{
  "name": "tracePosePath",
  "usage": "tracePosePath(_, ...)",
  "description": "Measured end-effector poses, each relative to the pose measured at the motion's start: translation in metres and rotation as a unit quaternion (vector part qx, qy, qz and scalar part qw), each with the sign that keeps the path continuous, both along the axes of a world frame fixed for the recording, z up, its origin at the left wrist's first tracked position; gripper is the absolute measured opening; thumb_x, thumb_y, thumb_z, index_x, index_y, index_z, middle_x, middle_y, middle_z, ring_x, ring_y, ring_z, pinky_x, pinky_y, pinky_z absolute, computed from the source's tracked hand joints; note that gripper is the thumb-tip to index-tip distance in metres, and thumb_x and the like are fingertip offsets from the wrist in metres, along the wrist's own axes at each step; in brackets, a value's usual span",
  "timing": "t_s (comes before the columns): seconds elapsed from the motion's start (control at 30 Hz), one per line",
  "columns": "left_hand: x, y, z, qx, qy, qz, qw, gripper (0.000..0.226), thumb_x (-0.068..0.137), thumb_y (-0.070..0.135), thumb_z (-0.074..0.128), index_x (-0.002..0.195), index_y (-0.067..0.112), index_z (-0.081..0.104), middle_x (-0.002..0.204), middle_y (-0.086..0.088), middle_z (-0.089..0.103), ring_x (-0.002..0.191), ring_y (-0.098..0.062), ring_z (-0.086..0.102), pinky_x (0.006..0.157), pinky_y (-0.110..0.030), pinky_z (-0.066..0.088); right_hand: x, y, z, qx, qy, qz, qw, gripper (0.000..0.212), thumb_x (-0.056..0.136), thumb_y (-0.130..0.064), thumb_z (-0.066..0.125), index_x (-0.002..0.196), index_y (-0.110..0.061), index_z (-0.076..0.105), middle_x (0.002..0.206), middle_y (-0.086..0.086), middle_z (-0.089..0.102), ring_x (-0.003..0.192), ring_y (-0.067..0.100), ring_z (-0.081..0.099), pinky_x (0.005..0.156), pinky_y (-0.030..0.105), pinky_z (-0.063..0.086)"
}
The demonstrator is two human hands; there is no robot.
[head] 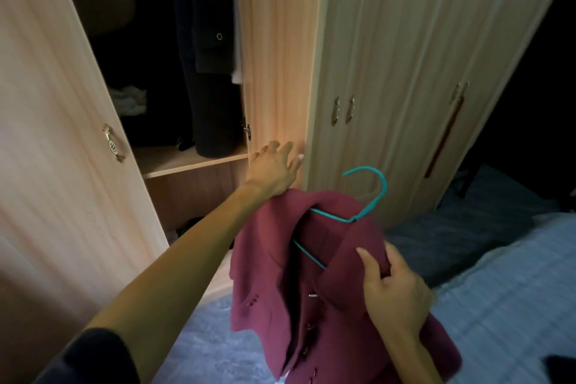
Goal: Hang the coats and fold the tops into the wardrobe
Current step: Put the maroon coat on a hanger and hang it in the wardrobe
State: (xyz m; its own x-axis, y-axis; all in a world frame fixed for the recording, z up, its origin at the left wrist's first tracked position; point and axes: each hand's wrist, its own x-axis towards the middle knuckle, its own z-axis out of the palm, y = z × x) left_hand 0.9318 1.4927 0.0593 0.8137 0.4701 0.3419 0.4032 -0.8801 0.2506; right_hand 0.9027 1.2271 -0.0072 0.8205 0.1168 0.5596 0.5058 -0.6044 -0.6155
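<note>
From the head camera I see my left hand [276,167] stretched out with fingers spread wide, flat against the inner face of the open wardrobe door [277,56] toward twelve o'clock, holding nothing. My right hand [391,285] at five o'clock grips the collar of a maroon coat [280,277], which sits on a teal hanger [371,196] just below centre. Dark coats [208,50] hang inside the wardrobe [389,72] at eleven o'clock. A bed [505,296] lies at four o'clock.

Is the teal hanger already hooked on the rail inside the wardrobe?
No, the teal hanger is inside the maroon coat, which the right hand holds outside the wardrobe, its hook free.
</note>
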Motion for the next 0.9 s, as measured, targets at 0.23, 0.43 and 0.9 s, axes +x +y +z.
tracePosePath(0.23,-0.061,0.029,0.022,-0.001,-0.044,0.063,0.997,0.047,0.097,0.045,0.037,0.131,0.015,0.050,0.127,-0.018,0.051,0.113,-0.038,0.051,0.094,-0.048,0.041,-0.005,0.037,0.019,-0.016,0.014,0.050,0.999,0.036,0.082,-0.047,0.066,0.101,-0.018,0.071,0.072,0.018,0.070,0.067,0.040,0.065,0.057,0.036,0.045)
tracePosePath(0.43,-0.125,0.080,0.031,0.012,-0.044,0.148,0.988,0.050,0.096,0.044,0.037,0.135,0.014,0.046,0.132,-0.017,0.050,0.117,-0.038,0.050,0.097,-0.049,0.039,-0.012,0.076,0.034,-0.012,0.027,0.106,0.994,0.040,0.084,-0.051,0.060,0.105,-0.018,0.068,0.081,0.019,0.070,0.077,0.041,0.064,0.062,0.038,0.043)
tracePosePath(0.9,-0.164,0.283,0.069,0.230,0.117,0.154,0.954,0.055,0.096,0.053,0.025,0.134,0.019,0.045,0.135,-0.012,0.046,0.125,-0.030,0.042,0.103,-0.044,0.029,-0.027,0.241,0.096,-0.029,0.002,0.122,0.992,0.041,0.085,-0.058,0.050,0.104,-0.024,0.065,0.083,0.006,0.071,0.080,0.034,0.065,0.062,0.031,0.033)
